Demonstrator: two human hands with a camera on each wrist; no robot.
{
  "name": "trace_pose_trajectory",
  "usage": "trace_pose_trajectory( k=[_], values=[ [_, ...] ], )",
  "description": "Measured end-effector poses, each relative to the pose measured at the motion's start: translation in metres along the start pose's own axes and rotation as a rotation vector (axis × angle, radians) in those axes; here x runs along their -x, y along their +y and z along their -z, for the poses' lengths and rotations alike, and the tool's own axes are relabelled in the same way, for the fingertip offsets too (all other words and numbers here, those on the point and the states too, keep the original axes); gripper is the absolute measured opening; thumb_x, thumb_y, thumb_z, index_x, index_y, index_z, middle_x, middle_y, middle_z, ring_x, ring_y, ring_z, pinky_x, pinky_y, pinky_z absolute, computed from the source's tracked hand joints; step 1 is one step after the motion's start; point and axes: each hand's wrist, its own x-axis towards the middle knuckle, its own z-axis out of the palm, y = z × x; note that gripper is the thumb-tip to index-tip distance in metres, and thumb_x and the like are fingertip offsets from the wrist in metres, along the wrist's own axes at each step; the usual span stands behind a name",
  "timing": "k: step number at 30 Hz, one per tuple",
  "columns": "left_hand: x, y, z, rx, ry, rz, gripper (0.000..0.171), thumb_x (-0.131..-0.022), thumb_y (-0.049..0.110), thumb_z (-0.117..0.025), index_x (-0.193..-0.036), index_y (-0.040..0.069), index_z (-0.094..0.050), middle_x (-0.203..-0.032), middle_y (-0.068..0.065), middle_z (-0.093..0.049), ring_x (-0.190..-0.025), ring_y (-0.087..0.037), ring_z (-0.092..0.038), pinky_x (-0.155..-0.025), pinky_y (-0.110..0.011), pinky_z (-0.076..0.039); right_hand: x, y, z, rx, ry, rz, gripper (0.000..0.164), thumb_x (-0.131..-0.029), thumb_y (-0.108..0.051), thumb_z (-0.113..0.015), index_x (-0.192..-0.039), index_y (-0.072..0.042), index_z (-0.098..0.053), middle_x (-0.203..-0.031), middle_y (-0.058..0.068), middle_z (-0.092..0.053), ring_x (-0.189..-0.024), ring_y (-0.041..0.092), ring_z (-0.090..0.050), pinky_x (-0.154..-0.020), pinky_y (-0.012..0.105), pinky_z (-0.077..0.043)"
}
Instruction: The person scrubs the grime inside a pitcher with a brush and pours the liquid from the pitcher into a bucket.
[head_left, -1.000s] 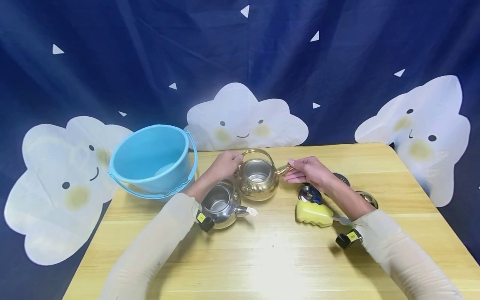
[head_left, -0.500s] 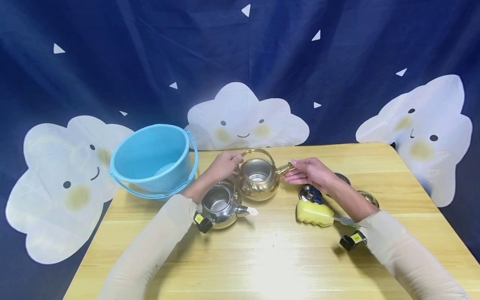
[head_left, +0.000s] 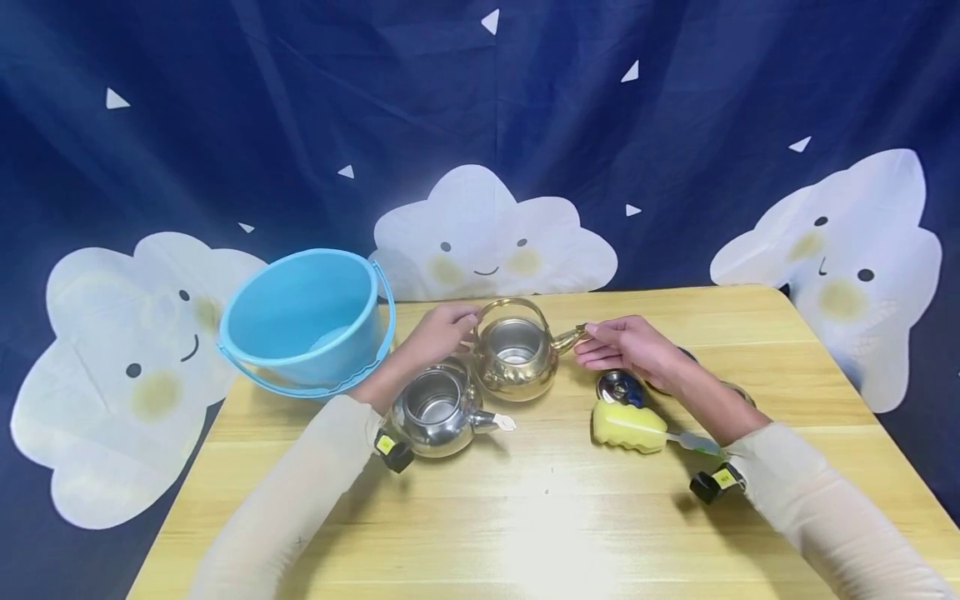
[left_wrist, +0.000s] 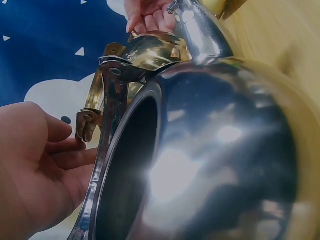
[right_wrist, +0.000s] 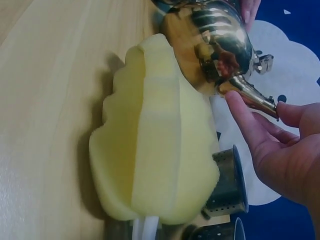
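Note:
A gold kettle (head_left: 517, 379) stands upright and lidless at the back middle of the table, its arched handle raised. My left hand (head_left: 441, 329) is at its left side, fingers relaxed near the handle's hinge; the left wrist view shows the fingertips beside that gold bracket. On the other side, my right hand (head_left: 626, 342) is at the spout, the thumb by its tip and the straight index finger under it in the right wrist view. Just in front, below my left wrist, sits a silver kettle (head_left: 442, 437), also lidless, with its spout toward the right.
A blue bucket (head_left: 300, 292) stands at the back left. Under my right arm lie a yellow sponge brush (head_left: 628, 427) and a dark shiny lid (head_left: 620, 388). Perforated metal strainers (right_wrist: 227, 185) show behind the brush in the right wrist view. A blue curtain (head_left: 525, 92) hangs behind the table.
Both hands have drawn slightly outward, the left one leftward off the gold kettle's handle and the right one a little rightward along the spout. Both kettles have stayed in place.

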Motion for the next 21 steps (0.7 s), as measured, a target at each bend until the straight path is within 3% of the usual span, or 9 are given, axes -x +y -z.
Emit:
trace_pose_trajectory(
  k=[12,17,21],
  values=[
    [0.014,-0.001,0.008,-0.066,0.001,-0.034,0.048,-0.109,0.024,-0.046,-0.153,0.005,-0.048,-0.155,-0.016,-0.054,-0.126,-0.037,-0.066,-0.095,-0.041,-0.062,0.007,-0.003,0.005,0.025,0.008,0.052,0.048,-0.111,-0.015,-0.044,-0.144,0.020,-0.041,-0.099,-0.001,-0.079,-0.096,0.015,-0.078,-0.093,0.034,-0.062],
    [0.022,0.000,0.010,-0.117,0.023,-0.059,0.046,-0.109,0.024,-0.048,-0.152,0.008,-0.051,-0.154,-0.014,-0.055,-0.128,-0.036,-0.065,-0.096,-0.042,-0.061,0.012,-0.006,0.008,0.099,0.039,0.064,0.049,-0.110,-0.016,-0.048,-0.143,0.020,-0.043,-0.106,0.006,-0.079,-0.096,0.013,-0.077,-0.094,0.035,-0.062],
    [0.027,-0.001,0.012,-0.199,0.057,-0.099,0.045,-0.108,0.025,-0.048,-0.150,0.008,-0.053,-0.153,-0.013,-0.057,-0.133,-0.035,-0.062,-0.108,-0.047,-0.055,0.016,-0.008,0.012,0.159,0.060,0.076,0.049,-0.108,-0.015,-0.052,-0.142,0.020,-0.046,-0.111,0.013,-0.078,-0.096,0.014,-0.077,-0.094,0.034,-0.062]
  ],
)
